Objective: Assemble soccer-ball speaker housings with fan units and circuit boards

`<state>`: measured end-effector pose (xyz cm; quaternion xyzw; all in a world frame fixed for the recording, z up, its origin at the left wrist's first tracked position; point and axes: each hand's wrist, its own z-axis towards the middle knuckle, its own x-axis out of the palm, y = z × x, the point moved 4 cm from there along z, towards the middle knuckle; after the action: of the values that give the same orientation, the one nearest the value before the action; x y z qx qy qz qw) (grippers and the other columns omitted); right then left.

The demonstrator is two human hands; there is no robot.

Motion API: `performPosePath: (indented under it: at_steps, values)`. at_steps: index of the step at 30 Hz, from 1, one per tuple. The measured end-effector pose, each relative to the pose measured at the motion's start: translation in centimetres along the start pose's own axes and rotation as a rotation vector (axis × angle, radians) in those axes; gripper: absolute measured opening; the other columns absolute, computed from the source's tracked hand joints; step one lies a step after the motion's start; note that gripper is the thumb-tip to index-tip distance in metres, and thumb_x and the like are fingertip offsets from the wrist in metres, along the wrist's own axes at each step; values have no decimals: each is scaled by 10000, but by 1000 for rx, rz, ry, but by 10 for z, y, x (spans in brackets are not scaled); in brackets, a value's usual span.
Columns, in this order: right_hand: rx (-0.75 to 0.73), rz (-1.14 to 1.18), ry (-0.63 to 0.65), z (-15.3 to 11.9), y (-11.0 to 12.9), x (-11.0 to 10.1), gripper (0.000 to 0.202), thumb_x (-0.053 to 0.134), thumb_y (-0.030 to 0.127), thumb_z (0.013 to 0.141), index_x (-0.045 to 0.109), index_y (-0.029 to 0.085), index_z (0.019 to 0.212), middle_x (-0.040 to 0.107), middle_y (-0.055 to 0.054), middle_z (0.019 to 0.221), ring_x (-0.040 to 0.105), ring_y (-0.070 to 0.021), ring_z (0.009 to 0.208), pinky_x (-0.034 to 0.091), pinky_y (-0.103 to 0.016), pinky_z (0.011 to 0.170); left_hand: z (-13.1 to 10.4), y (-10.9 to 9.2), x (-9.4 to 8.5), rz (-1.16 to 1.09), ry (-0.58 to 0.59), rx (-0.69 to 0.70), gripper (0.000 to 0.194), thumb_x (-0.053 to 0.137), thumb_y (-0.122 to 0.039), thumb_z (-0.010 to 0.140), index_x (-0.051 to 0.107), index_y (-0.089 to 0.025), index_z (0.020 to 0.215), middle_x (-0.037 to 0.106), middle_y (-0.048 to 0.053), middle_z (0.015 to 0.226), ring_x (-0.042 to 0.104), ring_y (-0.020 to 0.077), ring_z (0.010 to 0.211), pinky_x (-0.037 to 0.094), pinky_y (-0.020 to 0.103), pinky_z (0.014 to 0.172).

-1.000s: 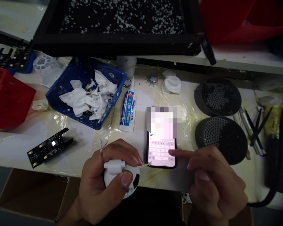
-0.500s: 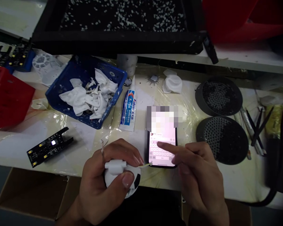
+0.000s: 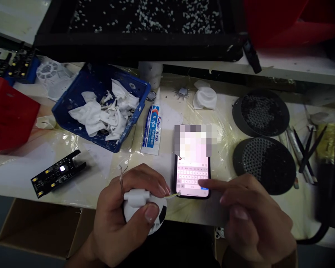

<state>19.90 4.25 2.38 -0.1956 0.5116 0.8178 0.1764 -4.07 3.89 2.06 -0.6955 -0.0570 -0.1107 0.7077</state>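
My left hand [image 3: 125, 219] is wrapped round a white round plastic housing [image 3: 138, 199], with the thumb across its front. Thin wires with small plugs stick out of the housing on both sides, and my fingers and thumb hide part of it. A lit phone [image 3: 192, 188] lies flat on the bench with its on-screen keyboard showing; the upper screen is blurred out. My right hand [image 3: 251, 212] holds nothing. Its index finger stretches to the lower right of the keyboard, while the other fingers are loosely curled.
Behind the phone lie a glue tube [image 3: 151, 130] and a crumpled white wipe [image 3: 205, 96]. A blue bin [image 3: 58, 111] holds used wipes; a black circuit board [image 3: 57, 175] is at left. Two round dark trays [image 3: 237, 163] and several tweezers [image 3: 307, 149] lie right. A black tray [image 3: 139, 48] overhangs the back.
My right index finger has moved from the left-middle of the keyboard down and right, and the whole right hand has shifted right. My left hand keeps its hold on the housing.
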Motion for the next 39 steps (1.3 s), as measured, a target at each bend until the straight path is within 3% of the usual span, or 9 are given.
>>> performPosePath:
  at_steps: [5, 12, 14, 17, 19, 23, 27, 31, 39]
  values:
    - [-98, -6, 183, 5, 0, 6, 166, 547, 59, 990, 664, 171, 1026, 828, -80, 1237, 591, -182, 810, 508, -377, 642, 0, 0, -1, 1, 3, -5, 152, 717, -188, 1041, 773, -245, 1170, 760, 76, 1082, 735, 263, 1043, 590, 417, 878]
    - [-124, -17, 260, 6, 3, 8, 165, 548, 47, 977, 628, 178, 1036, 828, -60, 1264, 567, -188, 830, 515, -380, 668, 1, 0, -1, 8, 3, 5, 156, 729, -191, 1035, 774, -248, 1173, 766, 74, 1077, 737, 263, 1043, 595, 413, 885]
    - [-95, -5, 206, 5, 2, 8, 158, 540, 63, 993, 638, 184, 1019, 829, -59, 1232, 599, -197, 843, 510, -385, 665, 1, 0, -2, 5, 1, -1, 146, 727, -201, 1042, 775, -251, 1171, 764, 72, 1080, 734, 262, 1047, 593, 410, 885]
    - [-35, 4, -43, 3, -3, 2, 176, 527, 93, 1028, 662, 189, 967, 825, -59, 1082, 651, -210, 831, 463, -382, 624, 0, 0, -2, -3, 4, -16, 152, 721, -196, 1045, 778, -255, 1173, 757, 71, 1083, 731, 262, 1055, 591, 408, 889]
    - [16, -16, -136, 2, -6, -1, 186, 534, 119, 1046, 663, 188, 930, 818, -57, 1016, 641, -202, 791, 438, -388, 616, -1, 0, -1, -3, 7, -19, 160, 719, -190, 1043, 779, -258, 1175, 757, 70, 1078, 730, 262, 1058, 590, 407, 891]
    - [61, -56, -36, 5, -7, 4, 170, 558, 154, 1057, 679, 183, 942, 826, -61, 1069, 596, -175, 739, 445, -391, 622, -1, -1, -2, 8, 3, -12, 159, 717, -194, 1038, 779, -262, 1168, 758, 75, 1071, 729, 272, 1047, 587, 415, 875]
    - [19, -2, -147, 4, -5, 1, 217, 523, 132, 1048, 664, 197, 897, 771, -62, 910, 670, -218, 775, 453, -383, 602, -1, 0, -2, 7, 3, -17, 155, 717, -195, 1041, 780, -263, 1165, 757, 76, 1079, 728, 273, 1045, 586, 417, 871]
    - [-17, 17, -1, 2, -5, 5, 166, 562, 119, 1015, 686, 187, 927, 778, -76, 937, 659, -222, 768, 477, -378, 597, 0, 0, -1, -8, 5, -20, 157, 715, -186, 1042, 776, -252, 1171, 756, 68, 1092, 733, 258, 1055, 583, 403, 891]
    - [-30, 7, 145, 5, -2, 6, 155, 557, 81, 1004, 679, 174, 1028, 822, -63, 1159, 627, -201, 873, 522, -380, 662, 0, -1, 0, -17, 7, 2, 152, 721, -177, 1041, 773, -232, 1173, 762, 65, 1094, 738, 247, 1064, 592, 391, 905]
